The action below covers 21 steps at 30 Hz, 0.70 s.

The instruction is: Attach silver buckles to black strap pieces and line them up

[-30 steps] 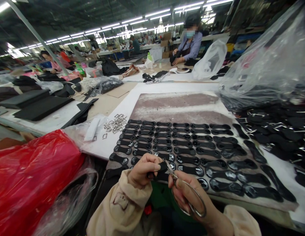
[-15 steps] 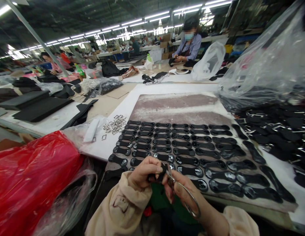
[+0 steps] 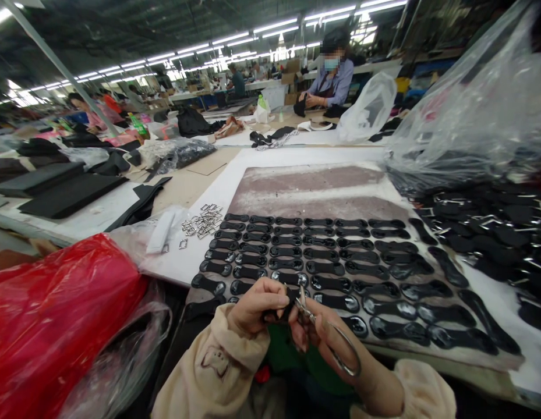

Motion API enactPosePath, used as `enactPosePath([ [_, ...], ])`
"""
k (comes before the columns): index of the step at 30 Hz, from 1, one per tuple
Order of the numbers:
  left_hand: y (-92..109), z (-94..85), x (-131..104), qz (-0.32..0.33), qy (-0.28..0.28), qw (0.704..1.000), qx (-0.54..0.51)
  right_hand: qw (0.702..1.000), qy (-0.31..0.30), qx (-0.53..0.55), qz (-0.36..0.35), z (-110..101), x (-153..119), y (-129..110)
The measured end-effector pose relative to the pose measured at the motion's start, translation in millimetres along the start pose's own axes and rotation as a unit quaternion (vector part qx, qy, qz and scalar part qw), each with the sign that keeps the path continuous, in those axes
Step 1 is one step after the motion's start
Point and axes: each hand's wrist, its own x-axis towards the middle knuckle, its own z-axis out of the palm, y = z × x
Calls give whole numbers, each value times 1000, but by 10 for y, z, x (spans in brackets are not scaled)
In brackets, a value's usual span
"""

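My left hand [image 3: 262,304] is closed, thumb and fingers pinching a small black strap piece [image 3: 292,294]. My right hand [image 3: 325,331] grips a pair of metal scissors [image 3: 311,317], whose blades point up beside the black piece. The scissors' loop handle sticks out toward my right wrist. Both hands nearly meet in front of my body, at the near edge of a board [image 3: 305,180]. Rows of black bone-shaped pieces [image 3: 325,268], many with a glossy wet-looking coat, lie on that board. Part of the held piece is hidden by my fingers.
Metal rectangular rings [image 3: 204,220] are heaped left of the board. A red plastic bag [image 3: 64,314] bulges at the near left. Black pieces with metal rings [image 3: 497,227] pile up at right beneath clear plastic [image 3: 471,116]. A masked co-worker [image 3: 333,78] works across the table.
The scissors have turned slightly and their handle has shifted right and down, with the blades more upright. My left hand stays nearly still. The view has moved slightly.
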Motion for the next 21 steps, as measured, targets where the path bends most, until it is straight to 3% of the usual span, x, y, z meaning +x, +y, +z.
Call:
enactPosePath([
  [9,-27,-15,33,19,13,1000,5,993,34,100,44,90,-47,109],
  [15,20,-79,-21,0,7,1000,20,996,16,35,86,74,-95,102],
  [21,47,-18,-26,-23,-21,999,40,999,-19,-15,38,33,-34,91],
])
